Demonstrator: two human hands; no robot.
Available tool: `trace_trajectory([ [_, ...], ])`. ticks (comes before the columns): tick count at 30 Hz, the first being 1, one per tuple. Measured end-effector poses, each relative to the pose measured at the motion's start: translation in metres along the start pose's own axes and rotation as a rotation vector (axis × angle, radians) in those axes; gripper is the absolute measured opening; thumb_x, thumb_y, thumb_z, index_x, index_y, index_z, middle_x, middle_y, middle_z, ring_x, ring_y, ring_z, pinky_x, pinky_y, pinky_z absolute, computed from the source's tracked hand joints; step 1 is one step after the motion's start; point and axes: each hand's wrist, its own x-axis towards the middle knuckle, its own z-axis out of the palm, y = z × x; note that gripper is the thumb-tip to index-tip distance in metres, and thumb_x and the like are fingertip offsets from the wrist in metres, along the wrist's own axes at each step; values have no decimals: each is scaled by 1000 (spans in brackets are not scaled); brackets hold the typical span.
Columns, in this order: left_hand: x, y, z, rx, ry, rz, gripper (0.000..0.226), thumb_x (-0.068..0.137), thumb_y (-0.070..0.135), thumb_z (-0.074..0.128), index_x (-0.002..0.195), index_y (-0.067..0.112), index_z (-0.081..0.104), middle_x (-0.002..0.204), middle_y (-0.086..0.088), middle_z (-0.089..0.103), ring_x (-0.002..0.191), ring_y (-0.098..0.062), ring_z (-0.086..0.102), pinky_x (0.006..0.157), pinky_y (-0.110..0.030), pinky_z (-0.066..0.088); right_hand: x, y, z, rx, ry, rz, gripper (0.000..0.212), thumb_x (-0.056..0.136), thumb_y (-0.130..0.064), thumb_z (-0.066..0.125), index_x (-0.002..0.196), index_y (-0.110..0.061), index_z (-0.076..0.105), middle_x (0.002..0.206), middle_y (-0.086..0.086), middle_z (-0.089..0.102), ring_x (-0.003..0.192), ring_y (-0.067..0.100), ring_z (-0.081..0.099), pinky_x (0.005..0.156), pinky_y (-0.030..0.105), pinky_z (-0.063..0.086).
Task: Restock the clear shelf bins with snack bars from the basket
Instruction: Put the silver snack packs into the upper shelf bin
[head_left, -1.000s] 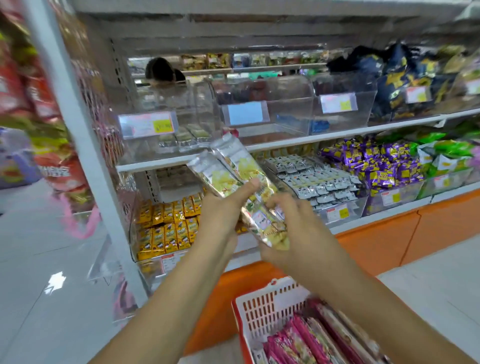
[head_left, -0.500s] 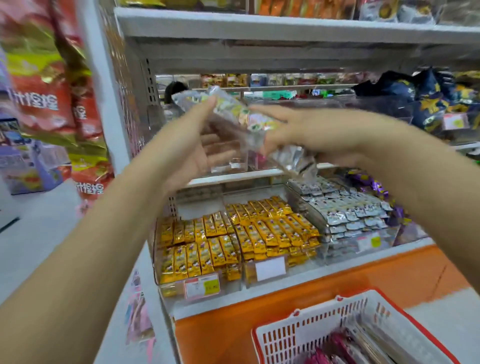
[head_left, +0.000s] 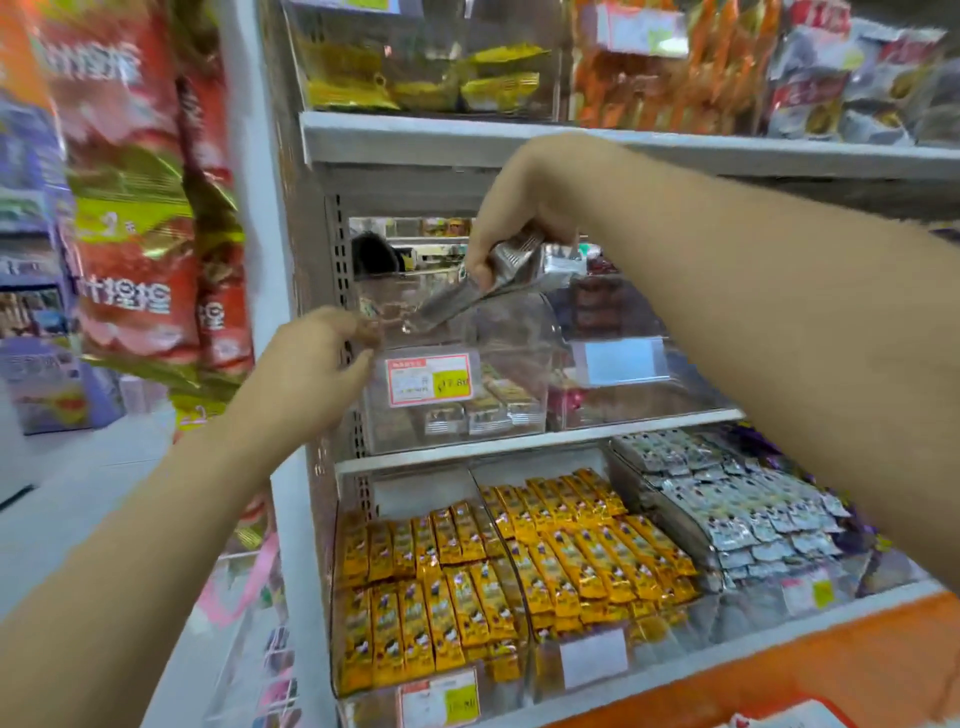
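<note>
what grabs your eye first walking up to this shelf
The right hand at centre grips silver-wrapped snack bars, angled down toward the open top of a clear bin on the middle shelf, with the left hand at that bin's left edge. Below, rows of bright yellow bars fill the lower bins, and big red bags hang at the left.

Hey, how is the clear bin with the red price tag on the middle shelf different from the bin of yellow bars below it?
The middle bin is nearly empty, with a few packs at its bottom; the yellow-bar bin is packed in rows. The middle bin has a tall front; the yellow-bar bin's front is low. Both are clear plastic.
</note>
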Motion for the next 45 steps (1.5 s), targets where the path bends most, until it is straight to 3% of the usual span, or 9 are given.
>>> trace_trajectory([
  [5, -7, -12, -1, -40, -14, 88, 24, 89, 9, 58, 110, 10, 70, 126, -1, 60, 114, -20, 57, 101, -30, 41, 29, -30, 26, 80, -84, 17, 29, 85, -21, 60, 61, -16, 46, 64, 2, 43, 56, 15, 39, 56, 21, 33],
  [12, -3, -14, -3, -7, -38, 106, 27, 89, 13, 60, 115, 12, 68, 127, 1, 60, 111, -17, 58, 97, -25, 39, 51, -55, 57, 9, -87, 10, 38, 92, -25, 54, 63, -17, 32, 60, 0, 28, 50, 14, 25, 50, 24, 26],
  [16, -4, -15, -6, 12, -67, 119, 30, 89, 14, 59, 119, 14, 66, 130, 2, 59, 115, -16, 56, 98, -23, 37, 51, -64, 73, -64, -153, -51, 16, 100, -26, 44, 104, -12, 42, 76, 5, 42, 59, 15, 40, 51, 23, 38],
  [20, -3, -18, -6, 48, -91, 132, 33, 89, 16, 59, 122, 14, 64, 134, 1, 56, 121, -16, 53, 102, -24, 34, 45, -63, 80, -131, -81, -98, 41, 104, -27, 33, 139, -6, 34, 108, 9, 49, 69, 15, 48, 56, 25, 42],
  [24, -2, -18, -6, 55, -97, 128, 34, 88, 13, 60, 122, 14, 64, 134, 1, 56, 121, -16, 53, 101, -22, 34, 42, -66, 81, -189, -50, -102, 18, 103, -23, 37, 100, -9, 48, 84, 6, 49, 66, 14, 47, 57, 21, 41],
  [30, -3, -16, -7, 66, -108, 134, 38, 85, 6, 60, 122, 14, 64, 134, -1, 56, 121, -18, 53, 103, -24, 35, 33, -73, 85, -447, 60, -180, 33, 103, -9, 32, 130, -3, 48, 86, 7, 42, 63, 15, 40, 50, 22, 36],
  [36, -5, -16, -6, 71, -96, 127, 39, 87, 8, 61, 125, 14, 61, 137, 1, 54, 124, -17, 51, 104, -23, 32, 44, -59, 79, -311, 19, -108, 25, 102, -20, 41, 84, -5, 51, 72, 3, 46, 56, 12, 42, 46, 19, 38],
  [42, -7, -11, -2, 56, -31, 106, 32, 89, 12, 60, 121, 12, 65, 133, 0, 57, 120, -17, 54, 102, -24, 34, 43, -37, 81, -432, -30, -72, 38, 103, -20, 41, 133, 2, 47, 108, 4, 55, 82, 16, 56, 55, 12, 45],
  [45, -8, -11, -1, 48, -29, 102, 32, 90, 12, 59, 122, 12, 64, 134, 0, 56, 120, -18, 54, 103, -26, 35, 54, -30, 82, -241, -144, 18, 25, 99, -24, 51, 108, -2, 59, 117, 12, 55, 95, 24, 58, 75, 27, 47],
])
